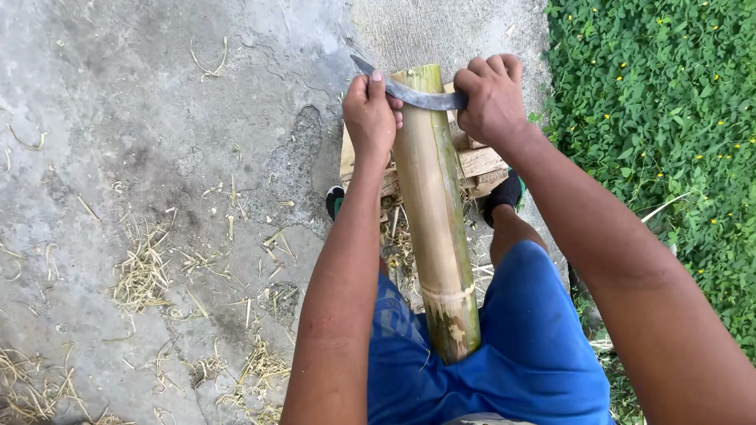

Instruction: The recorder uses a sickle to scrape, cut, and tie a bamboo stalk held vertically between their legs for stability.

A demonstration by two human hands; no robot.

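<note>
Smooth green-yellow bamboo pole (pixel 435 212), dull grey metal blade (pixel 409 93), rough wooden planks (pixel 480 161), coarse stained concrete ground (pixel 157 142).

grey concrete ground (pixel 157 118), green plants (pixel 661 118) rt, daylight

The right hand (pixel 490 96) wraps the blade's (pixel 409 93) handle, hiding it completely. The bamboo pole's (pixel 437 212) lower end disappears between the blue shorts (pixel 535 346). It also covers much of the wooden block (pixel 482 162), and both forearms run off the bottom edge.
</note>
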